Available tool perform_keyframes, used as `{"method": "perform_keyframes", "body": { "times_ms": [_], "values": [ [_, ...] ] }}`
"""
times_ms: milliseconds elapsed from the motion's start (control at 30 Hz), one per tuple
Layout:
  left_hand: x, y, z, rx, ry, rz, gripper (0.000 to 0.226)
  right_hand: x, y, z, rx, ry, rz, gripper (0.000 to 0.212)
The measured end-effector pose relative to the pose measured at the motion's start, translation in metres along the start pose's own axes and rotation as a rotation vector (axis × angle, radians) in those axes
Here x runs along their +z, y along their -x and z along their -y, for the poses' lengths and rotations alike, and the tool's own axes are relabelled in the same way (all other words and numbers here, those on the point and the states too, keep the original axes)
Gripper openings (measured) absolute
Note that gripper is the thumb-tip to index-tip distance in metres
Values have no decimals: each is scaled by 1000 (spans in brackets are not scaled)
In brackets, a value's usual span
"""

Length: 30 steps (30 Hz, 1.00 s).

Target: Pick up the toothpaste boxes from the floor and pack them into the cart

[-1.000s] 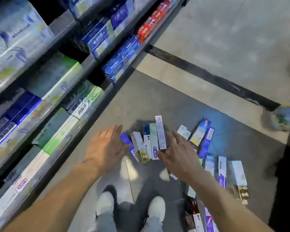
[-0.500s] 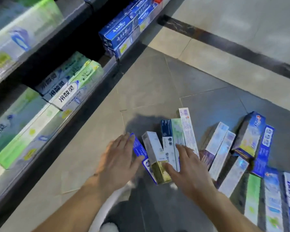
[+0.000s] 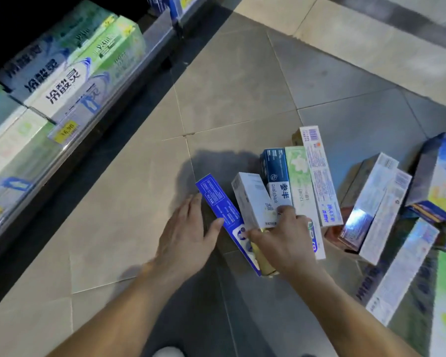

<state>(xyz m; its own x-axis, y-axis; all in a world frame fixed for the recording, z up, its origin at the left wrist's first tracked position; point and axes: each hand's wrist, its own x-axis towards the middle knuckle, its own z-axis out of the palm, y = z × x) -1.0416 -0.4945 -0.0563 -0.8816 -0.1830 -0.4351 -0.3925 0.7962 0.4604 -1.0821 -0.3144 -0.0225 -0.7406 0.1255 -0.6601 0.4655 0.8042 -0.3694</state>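
Note:
Several toothpaste boxes lie in a fan on the tiled floor. My left hand [image 3: 186, 235] touches the left edge of a blue box [image 3: 220, 207], fingers straight and thumb against its side. My right hand [image 3: 281, 240] lies over the near ends of a white-grey box [image 3: 251, 199], a dark blue box [image 3: 276, 173] and a pale green box [image 3: 299, 179], fingers curled onto them. A white box with a barcode [image 3: 319, 176] lies at the fan's right. The cart is out of view.
More boxes lie scattered on the floor to the right, among them a silver-white pair [image 3: 379, 202] and a large blue box [image 3: 438, 181]. A store shelf [image 3: 108, 104] stocked with green and white toothpaste boxes runs along the left.
The view has dropped closer to the floor. Both hands have closed in on the fan of boxes, the right hand moving onto their near ends and the left against the blue box.

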Motion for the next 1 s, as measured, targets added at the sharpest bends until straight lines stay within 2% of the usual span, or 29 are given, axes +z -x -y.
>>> {"method": "perform_keyframes", "body": {
  "times_ms": [133, 233, 300, 400, 500, 567, 633, 733, 800, 900, 1000],
  "values": [
    [13, 7, -15, -140, 237, 15, 66, -10, 10, -9, -13, -115, -89, 65],
    [26, 0, -34, -342, 459, 15, 56, -26, 19, -19, -18, -224, -131, 53],
    [33, -7, -51, -466, 574, -21, 51, -39, 21, -27, -16, -244, -124, 55],
    [46, -12, -71, -629, 685, -53, 60, -56, 21, -41, -16, -240, -143, 60],
    [50, -15, -76, -719, 752, -90, 56, -64, 22, -58, -11, -255, -156, 64],
    [48, -10, -77, -692, 753, -80, 53, -69, 26, -67, 1, -347, -134, 62],
    [41, 0, -80, -595, 720, -11, 49, -74, 33, -70, 25, -486, -87, 59],
    [14, 22, -99, -462, 804, 84, 42, -89, 49, -65, 25, -575, -60, 52],
    [-17, 39, -121, -415, 892, 117, 34, -104, 64, -57, 10, -624, -29, 46],
    [-76, 67, -163, -354, 1010, 181, 26, -140, 100, -33, -35, -724, 14, 47],
    [-143, 102, -208, -294, 1087, 130, 30, -192, 150, 0, -70, -873, 42, 48]
  ]
}}
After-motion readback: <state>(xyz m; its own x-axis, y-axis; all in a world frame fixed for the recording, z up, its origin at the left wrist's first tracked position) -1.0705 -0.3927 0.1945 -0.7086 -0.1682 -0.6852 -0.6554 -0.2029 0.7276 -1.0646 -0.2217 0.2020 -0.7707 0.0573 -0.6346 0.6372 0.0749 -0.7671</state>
